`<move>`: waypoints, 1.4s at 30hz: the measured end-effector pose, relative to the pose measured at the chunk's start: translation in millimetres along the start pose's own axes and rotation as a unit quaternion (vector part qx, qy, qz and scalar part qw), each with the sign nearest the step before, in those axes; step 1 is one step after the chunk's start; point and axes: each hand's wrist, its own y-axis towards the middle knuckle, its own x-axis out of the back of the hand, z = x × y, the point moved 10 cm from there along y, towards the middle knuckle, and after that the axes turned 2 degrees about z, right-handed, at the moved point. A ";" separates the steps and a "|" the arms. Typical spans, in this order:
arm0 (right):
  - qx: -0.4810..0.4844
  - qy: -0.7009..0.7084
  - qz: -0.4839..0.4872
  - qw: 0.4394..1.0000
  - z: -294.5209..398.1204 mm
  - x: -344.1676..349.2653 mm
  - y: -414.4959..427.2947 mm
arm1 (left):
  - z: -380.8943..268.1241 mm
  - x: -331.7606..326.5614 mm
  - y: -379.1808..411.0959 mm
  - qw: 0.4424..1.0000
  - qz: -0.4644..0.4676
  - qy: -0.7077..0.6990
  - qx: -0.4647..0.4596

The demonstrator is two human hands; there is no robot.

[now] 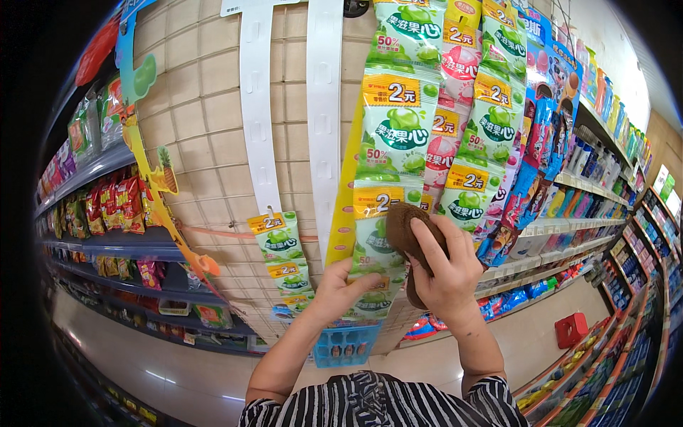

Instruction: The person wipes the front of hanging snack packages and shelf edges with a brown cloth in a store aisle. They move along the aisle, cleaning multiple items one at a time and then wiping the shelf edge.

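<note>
My right hand (451, 261) grips a folded brown cloth (413, 229). The cloth presses against, or hovers just over, a green-and-white candy packet (368, 235) in a long hanging strip. My left hand (341, 288) holds the lower part of that same strip, thumb in front and fingers behind its edge. More green packets (397, 123) continue upward in the strip, each with an orange price band. Behind it hangs a yellow backing strip (344, 219). To the right are a strip of pink packets (440, 144) and another green strip (480, 139).
A wire grid panel (208, 117) backs the strips, with white hanger strips (259, 107) and a short packet strip (280, 240). A blue display tray (347, 347) stands below. Snack shelves (101, 160) flank the left, bottle shelves (565, 181) the right. A red basket (571, 331) sits on the floor.
</note>
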 end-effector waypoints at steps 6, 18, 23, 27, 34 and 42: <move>0.091 0.010 0.038 0.995 49.8 -19.7 -22.1 | 4.9 5.0 3.2 0.999 -0.004 0.001 -0.032; 0.015 -0.039 -0.023 0.999 8.1 -3.2 -4.0 | 7.6 2.4 1.3 1.000 0.001 -0.010 0.009; 0.052 0.021 0.058 0.997 48.9 -23.8 -26.0 | 11.8 11.5 3.7 0.998 -0.046 -0.038 -0.018; -0.015 0.004 0.004 1.000 12.2 -9.2 -12.0 | 9.7 4.4 2.9 1.000 0.010 -0.015 0.003; 0.006 -0.039 -0.026 0.999 4.8 0.0 -10.8 | 14.3 3.7 4.6 0.999 -0.003 -0.046 -0.003; 0.039 -0.016 0.002 0.999 21.6 -11.2 -16.5 | 17.4 7.0 4.4 1.000 -0.002 -0.021 0.008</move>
